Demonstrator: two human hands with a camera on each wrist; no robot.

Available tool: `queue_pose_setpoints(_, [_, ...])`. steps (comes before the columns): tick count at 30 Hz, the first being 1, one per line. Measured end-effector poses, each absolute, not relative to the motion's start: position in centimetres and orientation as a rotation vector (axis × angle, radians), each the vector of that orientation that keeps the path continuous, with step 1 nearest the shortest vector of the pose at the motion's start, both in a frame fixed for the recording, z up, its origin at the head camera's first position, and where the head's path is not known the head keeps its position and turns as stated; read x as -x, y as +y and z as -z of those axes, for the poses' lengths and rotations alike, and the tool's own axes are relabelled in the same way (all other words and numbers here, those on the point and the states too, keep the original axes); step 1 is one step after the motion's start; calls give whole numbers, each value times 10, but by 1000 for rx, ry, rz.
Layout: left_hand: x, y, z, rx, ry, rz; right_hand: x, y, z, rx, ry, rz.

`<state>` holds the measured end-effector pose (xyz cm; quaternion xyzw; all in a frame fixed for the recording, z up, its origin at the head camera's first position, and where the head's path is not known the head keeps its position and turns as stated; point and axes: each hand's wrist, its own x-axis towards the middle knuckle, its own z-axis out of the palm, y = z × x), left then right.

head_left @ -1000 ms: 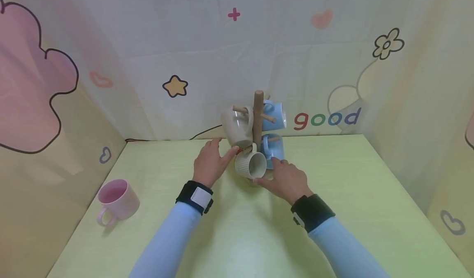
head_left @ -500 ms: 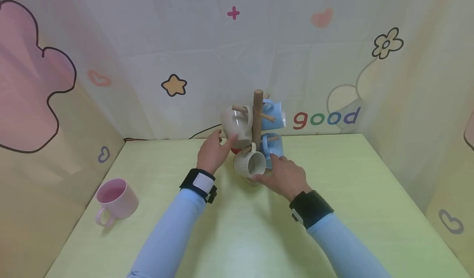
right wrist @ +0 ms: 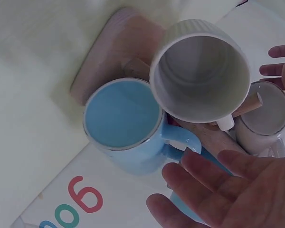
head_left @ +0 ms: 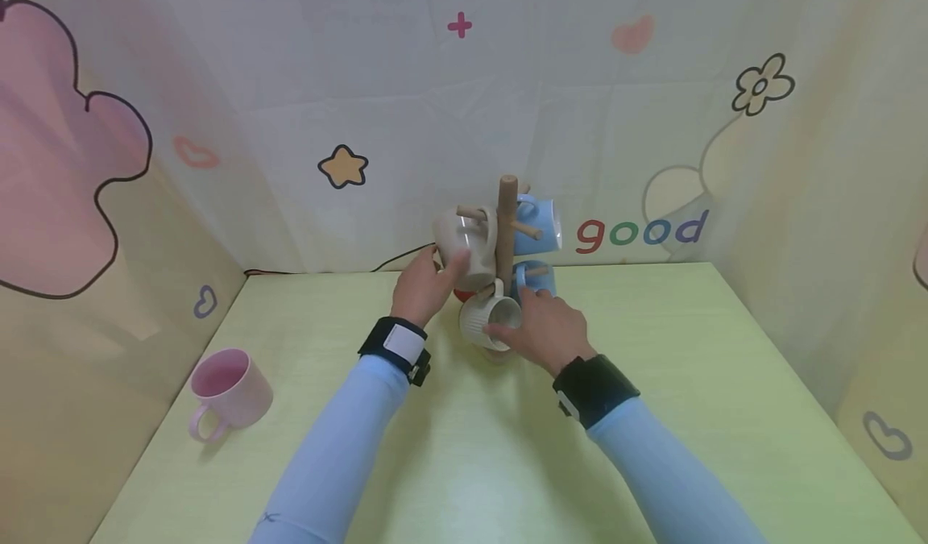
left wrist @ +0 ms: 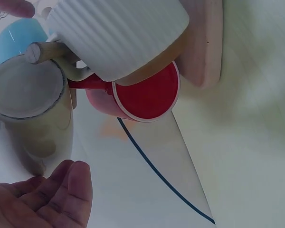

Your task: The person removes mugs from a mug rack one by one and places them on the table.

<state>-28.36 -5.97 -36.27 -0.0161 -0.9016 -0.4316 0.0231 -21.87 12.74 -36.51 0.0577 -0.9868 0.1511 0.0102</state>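
Note:
A wooden mug tree [head_left: 507,238] stands at the back of the table with several mugs hung on its pegs. My left hand [head_left: 423,288] is around the side of the upper left glossy off-white mug [head_left: 455,234], thumb in front and fingers behind; contact is hard to make out. In the left wrist view its fingertips [left wrist: 78,178] lie close to that mug. My right hand [head_left: 553,330] has its fingers extended by the handle of the lower light blue mug [right wrist: 126,116], thumb in front of the ribbed white mug [head_left: 478,322]. Behind the ribbed one hangs a red mug [left wrist: 149,95].
An upper light blue mug [head_left: 540,226] hangs at the back right of the tree. On the table's left side stands a pink mug [head_left: 242,395]. A printed curtain [head_left: 406,85] closes off the back, and a dark cord [head_left: 399,259] runs along it.
My left hand has moved up and right, closer to the off-white mug. The right hand has shifted slightly up and left. The mugs hang as before.

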Motion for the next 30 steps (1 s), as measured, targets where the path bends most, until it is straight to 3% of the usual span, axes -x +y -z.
queue_pose_setpoints(12, [294,-53,365,69,-2750,1558,225,123,351,-152,-3087,-472])
queue_pose_setpoints(30, [299,-46,368,53,-2658,1824,225,130,361,-149,-3079,-491])
